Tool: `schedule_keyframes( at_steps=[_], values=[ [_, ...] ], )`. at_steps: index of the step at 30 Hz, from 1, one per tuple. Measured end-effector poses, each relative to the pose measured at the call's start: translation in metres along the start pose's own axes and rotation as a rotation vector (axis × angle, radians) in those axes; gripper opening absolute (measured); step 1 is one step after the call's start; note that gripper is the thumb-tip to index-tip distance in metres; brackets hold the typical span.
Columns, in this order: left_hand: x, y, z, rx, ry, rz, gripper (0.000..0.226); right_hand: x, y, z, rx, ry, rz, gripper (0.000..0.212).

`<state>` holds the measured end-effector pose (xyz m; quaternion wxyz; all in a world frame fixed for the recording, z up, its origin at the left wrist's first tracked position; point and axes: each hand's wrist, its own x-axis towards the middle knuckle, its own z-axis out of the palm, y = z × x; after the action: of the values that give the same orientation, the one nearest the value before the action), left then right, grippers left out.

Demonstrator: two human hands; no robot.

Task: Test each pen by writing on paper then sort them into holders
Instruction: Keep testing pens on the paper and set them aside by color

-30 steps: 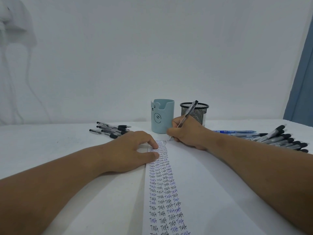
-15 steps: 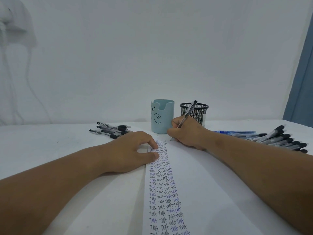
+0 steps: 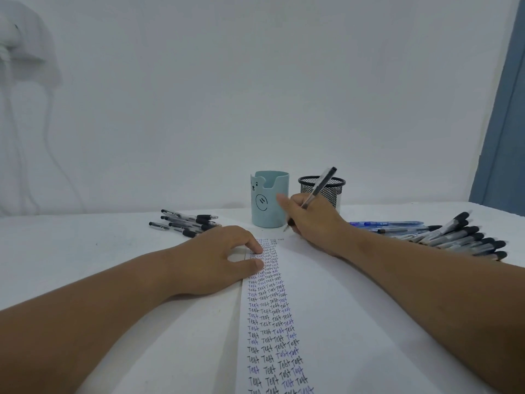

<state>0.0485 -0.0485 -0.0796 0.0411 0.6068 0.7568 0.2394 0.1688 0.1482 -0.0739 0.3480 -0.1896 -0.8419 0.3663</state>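
Gripping a pen at frame centre, your right hand curls its fingers round it (tip near the paper); your left hand presses relaxed fingers on the paper's left edge.

a black-capped pen tilts over white paper filled with "test" columns; behind stand a pale blue holder and black mesh holder.
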Motion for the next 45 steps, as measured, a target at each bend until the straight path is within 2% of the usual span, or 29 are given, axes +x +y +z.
schedule_keyframes(
  at_steps=[2,5,8,11,16,21,25,29,31,33,36,40,45],
  values=[
    [-0.001,0.002,0.0,0.006,0.004,-0.002,0.027,-0.002,-0.01,-0.005,0.023,-0.007,-0.039,0.059],
    [-0.002,0.005,0.0,0.005,0.009,-0.015,0.027,-0.004,-0.022,-0.014,-0.025,-0.024,-0.115,0.034],
    [-0.003,0.008,0.0,0.003,0.005,-0.029,0.026,-0.01,-0.033,-0.022,0.073,-0.08,-0.082,0.032],
    [-0.005,0.011,-0.001,0.017,0.006,-0.033,0.026,-0.016,-0.046,-0.03,-0.094,-0.051,-0.15,0.011],
    [-0.006,0.013,0.0,0.03,-0.011,-0.039,0.026,-0.013,-0.055,-0.049,-0.335,-0.023,-0.18,0.014],
    [-0.007,0.017,0.002,0.029,0.01,-0.058,0.024,-0.038,-0.026,-0.055,-0.089,-0.094,-0.122,0.01],
    [-0.009,0.022,0.003,0.016,0.068,-0.044,0.023,-0.048,-0.009,-0.061,-0.105,-0.088,-0.082,0.01],
    [-0.013,0.026,0.004,-0.157,0.189,-0.024,0.013,-0.047,-0.017,-0.09,-0.306,-0.107,-0.095,0.013],
    [-0.015,0.028,0.005,-0.23,0.188,-0.04,0.023,-0.046,-0.023,-0.117,-0.468,-0.13,-0.105,0.018],
    [-0.017,0.031,0.006,-0.239,0.162,-0.033,0.027,-0.047,-0.028,-0.148,-0.564,-0.166,-0.049,0.019],
    [-0.017,0.035,0.007,-0.175,0.118,-0.007,0.021,-0.054,-0.027,-0.188,-0.707,-0.246,0.136,0.021],
    [-0.018,0.03,0.005,-0.142,0.137,-0.057,0.034,-0.063,-0.023,-0.211,-0.839,-0.286,0.33,0.019],
    [-0.02,0.028,0.005,-0.12,0.145,-0.06,0.03,-0.062,-0.026,-0.208,-0.879,-0.331,0.367,0.023]
  ],
)
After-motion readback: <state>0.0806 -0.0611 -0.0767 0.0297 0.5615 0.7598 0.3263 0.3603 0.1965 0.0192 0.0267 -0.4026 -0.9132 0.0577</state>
